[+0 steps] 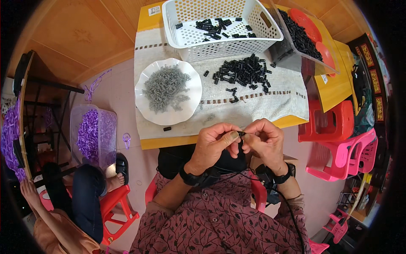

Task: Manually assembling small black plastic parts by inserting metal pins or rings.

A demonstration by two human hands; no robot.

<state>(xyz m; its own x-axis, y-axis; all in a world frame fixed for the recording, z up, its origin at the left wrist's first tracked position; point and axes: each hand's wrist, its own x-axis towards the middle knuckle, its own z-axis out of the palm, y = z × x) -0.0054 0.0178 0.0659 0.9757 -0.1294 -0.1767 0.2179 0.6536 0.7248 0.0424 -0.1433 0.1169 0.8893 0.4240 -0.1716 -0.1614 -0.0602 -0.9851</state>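
Observation:
Close together at the table's near edge, my left hand (218, 144) and my right hand (265, 142) pinch a small black piece (241, 133) between their fingertips. Most of that piece is hidden by the fingers, so its exact kind does not show. Beyond my hands a loose pile of small black cylindrical parts (243, 73) lies on the cloth. To the left, a white wavy-rimmed plate (146, 111) bears a heap of small clear grey parts (165, 88). One single black part (167, 128) rests just below the plate.
A white perforated basket (228, 47) with black parts stands at the back of the cloth-covered table (279, 108). Right of it is a clear bin (298, 38) full of black parts. Red stools (332, 122) stand right; a bin of purple pieces (94, 133) and another person (63, 228) are left.

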